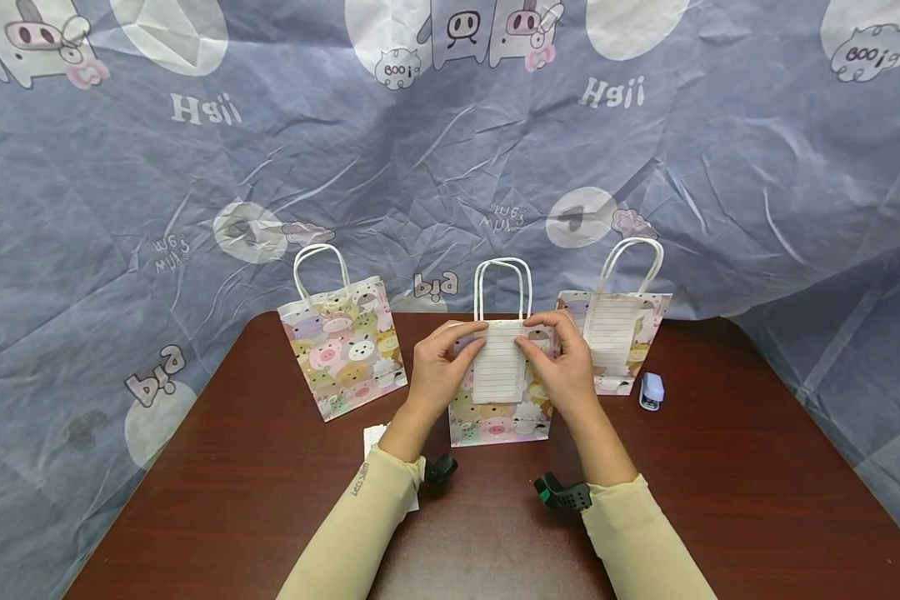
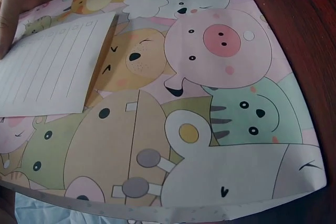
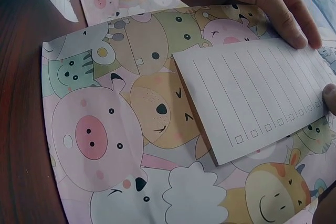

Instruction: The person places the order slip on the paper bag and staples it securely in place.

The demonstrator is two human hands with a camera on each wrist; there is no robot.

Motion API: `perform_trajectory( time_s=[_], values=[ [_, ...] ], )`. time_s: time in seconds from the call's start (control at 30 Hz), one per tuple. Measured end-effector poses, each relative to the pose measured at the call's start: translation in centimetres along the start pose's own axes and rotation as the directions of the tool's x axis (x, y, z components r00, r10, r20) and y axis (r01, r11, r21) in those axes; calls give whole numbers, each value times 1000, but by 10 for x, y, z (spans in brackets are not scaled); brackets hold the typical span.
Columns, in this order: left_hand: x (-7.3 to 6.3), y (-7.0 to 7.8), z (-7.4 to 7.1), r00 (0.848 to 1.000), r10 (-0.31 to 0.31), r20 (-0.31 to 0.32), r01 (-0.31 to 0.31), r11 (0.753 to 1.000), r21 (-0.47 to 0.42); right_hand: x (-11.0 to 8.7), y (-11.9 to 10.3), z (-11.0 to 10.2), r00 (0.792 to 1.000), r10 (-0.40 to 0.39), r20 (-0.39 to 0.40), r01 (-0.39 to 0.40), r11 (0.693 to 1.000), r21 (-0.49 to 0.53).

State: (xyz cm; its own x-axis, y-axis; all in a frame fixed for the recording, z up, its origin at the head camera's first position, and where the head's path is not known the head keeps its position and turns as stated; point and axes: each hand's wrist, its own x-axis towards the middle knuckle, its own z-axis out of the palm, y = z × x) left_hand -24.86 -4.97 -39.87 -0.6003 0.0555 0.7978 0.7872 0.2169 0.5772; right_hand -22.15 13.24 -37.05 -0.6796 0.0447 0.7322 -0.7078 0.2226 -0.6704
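Observation:
A lined checklist sheet (image 1: 499,367) with small square boxes lies against the front of the middle paper gift bag (image 1: 497,430), which is printed with cartoon animals and has white handles (image 1: 504,262). My left hand (image 1: 437,371) pinches the sheet's top left corner at the bag's upper edge. At the top right corner, my right hand (image 1: 570,375) pinches sheet and bag edge between thumb and forefinger. The sheet's lower edge (image 3: 197,111) stands a little off the bag in the right wrist view.
To the left stands a matching gift bag (image 1: 345,346). Another bag (image 1: 648,333), behind on the right, bears a similar lined sheet (image 1: 611,333). A small light-blue stapler (image 1: 652,391) sits beside it. White paper (image 1: 373,437) lies partly under my left forearm on the dark table (image 1: 757,483).

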Motion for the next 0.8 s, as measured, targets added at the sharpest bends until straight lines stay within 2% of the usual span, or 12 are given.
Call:
perform_trajectory(
  time_s=[0.23, 0.4, 0.53, 0.67, 0.8],
  values=[
    [-1, -1, 1, 1000, -14, -4, 14, 1000, -4, -1, 24, 1, 1000, 15, -12, -15, 1000, -6],
    [0, 12, -1, 1000, -11, 5, 11, 1000, -20, -2, 28, -1, 1000, 11, -11, -11, 1000, -7],
    [2, 24, -5, 1000, -3, 16, 4, 999, -48, -2, 28, 0, 1000, 17, -15, -17, 1000, -13],
    [2, 26, -5, 1000, 8, 11, -7, 999, -48, -2, 19, 0, 1000, 7, -14, -7, 1000, -18],
    [3, 24, -5, 1000, 20, -1, -20, 999, -47, 1, 3, -3, 1000, -9, 11, 9, 1000, 20]
  ],
)
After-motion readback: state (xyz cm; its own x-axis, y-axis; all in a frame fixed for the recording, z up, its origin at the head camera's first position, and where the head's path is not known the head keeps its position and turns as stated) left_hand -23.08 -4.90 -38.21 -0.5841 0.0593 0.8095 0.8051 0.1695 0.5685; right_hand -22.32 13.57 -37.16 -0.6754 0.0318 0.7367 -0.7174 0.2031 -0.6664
